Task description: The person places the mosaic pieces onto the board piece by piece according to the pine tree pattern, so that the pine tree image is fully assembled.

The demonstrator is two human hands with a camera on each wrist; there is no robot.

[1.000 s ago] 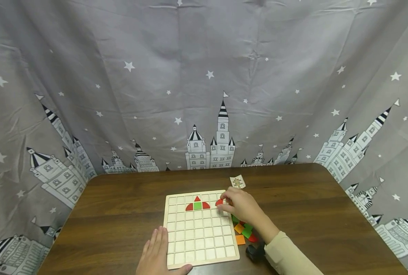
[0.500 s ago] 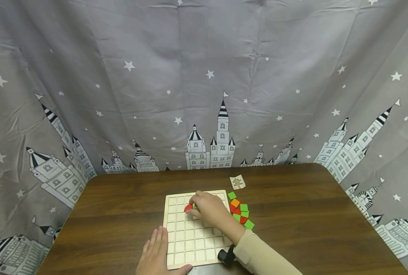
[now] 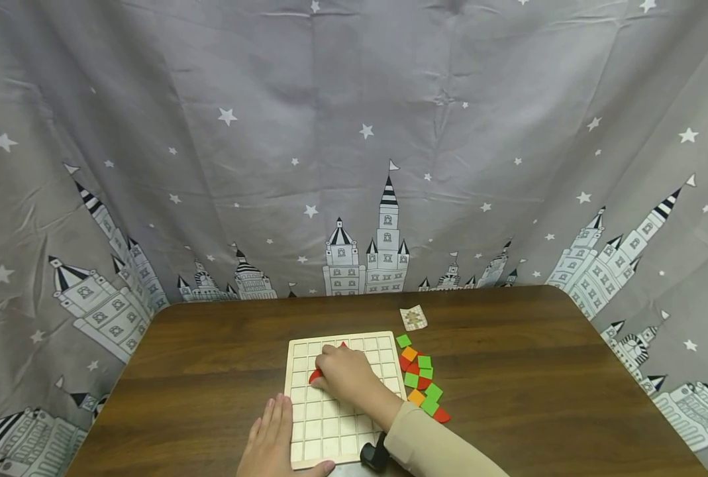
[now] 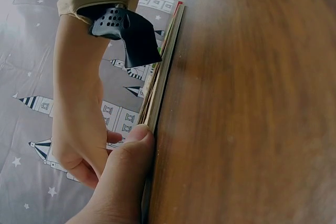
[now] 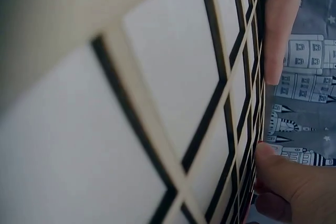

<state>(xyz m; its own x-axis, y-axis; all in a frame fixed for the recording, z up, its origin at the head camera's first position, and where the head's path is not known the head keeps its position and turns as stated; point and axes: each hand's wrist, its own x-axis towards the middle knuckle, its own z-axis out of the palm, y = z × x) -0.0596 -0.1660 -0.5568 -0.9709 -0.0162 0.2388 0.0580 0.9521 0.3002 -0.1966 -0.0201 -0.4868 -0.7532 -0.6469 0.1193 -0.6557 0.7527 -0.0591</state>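
A pale wooden grid board (image 3: 320, 429) lies on the table. My right hand (image 3: 349, 377) pinches a red rounded piece (image 3: 314, 376) over the board's upper left squares. The tip of a red triangle (image 3: 344, 344) peeks out behind that hand, which hides the other pieces placed there. My left hand (image 3: 272, 434) rests along the board's lower left corner, fingers straight, its thumb at the front edge. In the left wrist view the left thumb (image 4: 128, 156) touches the board's edge (image 4: 167, 66). The right wrist view shows the right thumb (image 5: 278, 169) close to the grid.
Several green (image 3: 425, 362), orange (image 3: 416, 397) and red pieces (image 3: 442, 415) lie loose along the board's right side. A small patterned card (image 3: 413, 318) sits behind them. A black wrist camera (image 3: 374, 454) hangs over the board's front right corner. A grey curtain (image 3: 354, 165) stands behind the table.
My right hand has carried the red piece leftward across the board, then slightly down and left. Loose pieces once behind its forearm now show. The left hand has stayed in place.
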